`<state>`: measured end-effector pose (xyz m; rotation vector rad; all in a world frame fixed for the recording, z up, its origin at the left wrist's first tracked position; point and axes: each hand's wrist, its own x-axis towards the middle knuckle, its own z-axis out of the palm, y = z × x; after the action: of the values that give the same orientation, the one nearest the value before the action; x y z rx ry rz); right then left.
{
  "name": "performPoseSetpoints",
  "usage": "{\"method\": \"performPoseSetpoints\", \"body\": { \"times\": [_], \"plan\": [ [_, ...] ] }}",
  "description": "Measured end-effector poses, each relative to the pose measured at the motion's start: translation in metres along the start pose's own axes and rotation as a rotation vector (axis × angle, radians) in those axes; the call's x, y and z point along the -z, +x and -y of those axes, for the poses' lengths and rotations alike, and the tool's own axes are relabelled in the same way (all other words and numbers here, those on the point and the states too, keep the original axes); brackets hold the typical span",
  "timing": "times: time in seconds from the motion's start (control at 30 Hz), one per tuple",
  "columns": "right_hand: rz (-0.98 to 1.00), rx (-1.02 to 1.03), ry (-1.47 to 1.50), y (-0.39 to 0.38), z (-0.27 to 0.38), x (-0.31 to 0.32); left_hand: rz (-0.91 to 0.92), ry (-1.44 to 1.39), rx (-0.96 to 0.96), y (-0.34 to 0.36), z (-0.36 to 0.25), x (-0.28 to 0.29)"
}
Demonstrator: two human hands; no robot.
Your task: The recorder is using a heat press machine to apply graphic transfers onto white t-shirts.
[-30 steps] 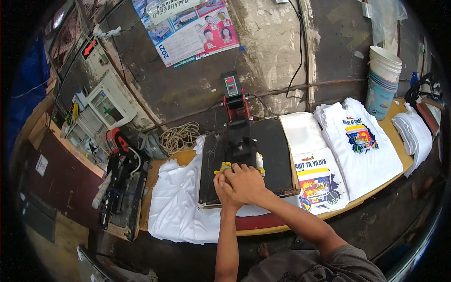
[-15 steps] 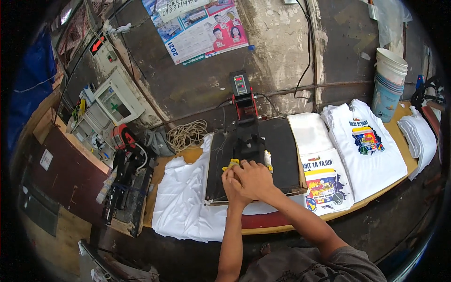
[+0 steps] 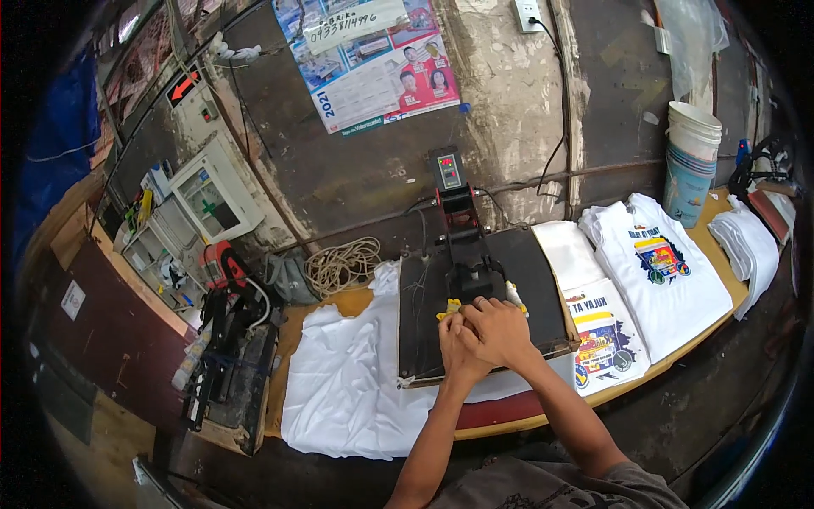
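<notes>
The two hands are together, the right hand [image 3: 502,331] laid over the left hand [image 3: 460,348], on the yellow-and-white wrapped handle [image 3: 450,308] of a black heat press [image 3: 475,276]. Whether the fingers close around it, I cannot tell. Its flat, dull plate [image 3: 424,339] sits between a softly wrinkled white cloth [image 3: 348,373] and a smooth printed piece [image 3: 604,339].

Dark grey shirt [image 3: 551,485], lower edge of frame: short sleeve [image 3: 629,485], lower right; black print [image 3: 511,499]. Left hand [image 3: 460,346] and right hand [image 3: 500,329]: bare.
</notes>
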<state>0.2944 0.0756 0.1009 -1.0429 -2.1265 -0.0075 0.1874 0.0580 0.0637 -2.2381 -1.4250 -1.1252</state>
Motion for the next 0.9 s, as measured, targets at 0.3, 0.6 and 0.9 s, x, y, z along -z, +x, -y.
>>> {"method": "performPoseSetpoints", "body": {
  "times": [0.3, 0.6, 0.9],
  "plan": [
    [0.0, 0.007, -0.048, 0.005, 0.006, -0.001, 0.04, -0.058, 0.012, 0.002, 0.002, 0.011],
    [-0.032, -0.01, -0.087, 0.004, 0.003, -0.005, 0.108, -0.108, 0.032, 0.006, 0.002, 0.01],
    [-0.016, -0.01, -0.088, 0.005, 0.004, -0.004, 0.074, -0.108, 0.028, 0.003, 0.005, 0.006]
  ]
}}
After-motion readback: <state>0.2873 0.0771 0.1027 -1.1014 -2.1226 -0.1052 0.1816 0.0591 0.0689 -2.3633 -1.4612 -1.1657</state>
